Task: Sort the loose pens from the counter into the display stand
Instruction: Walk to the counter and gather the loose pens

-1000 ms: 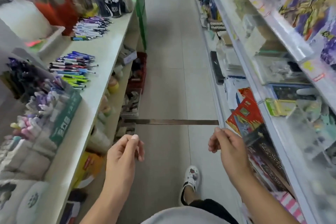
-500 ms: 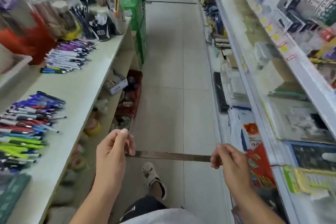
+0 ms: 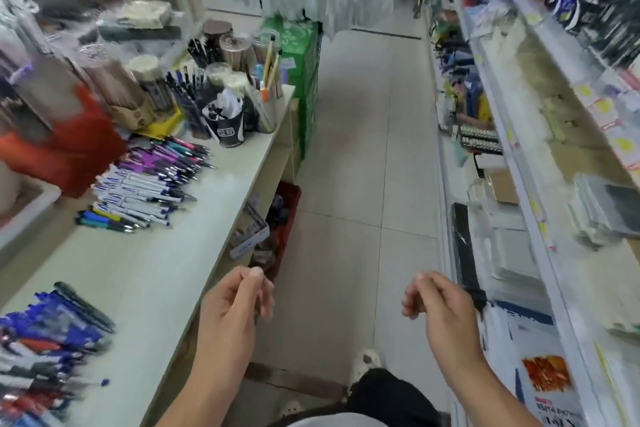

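In the head view, both hands hang in the aisle in front of the body, above the tiled floor [image 3: 349,156]. The left hand [image 3: 230,308] sits just beside the front edge of the counter [image 3: 162,263], its fingers loosely curled with the thumb tip meeting the fingertips; nothing can be seen between them, so the grip is relaxed and empty. The right hand [image 3: 440,312] is held near the shelving [image 3: 540,253] on the right, fingers likewise curled inward toward the thumb in a soft pinch, and no object shows in it; motion blur makes finer detail hard to read.

The loose pens lie on the counter in two heaps, well apart from each other. One pile of purple, white and blue pens [image 3: 149,184] rests further along the counter, close to a dark cup [image 3: 228,130] stuffed with paper and to several tubs of upright pens and pencils [image 3: 194,97]. The other pile of blue and red pens [image 3: 45,350] lies at the lower left, nearer the left hand but not touching it. A green carton [image 3: 301,55] stands at the counter's far end.
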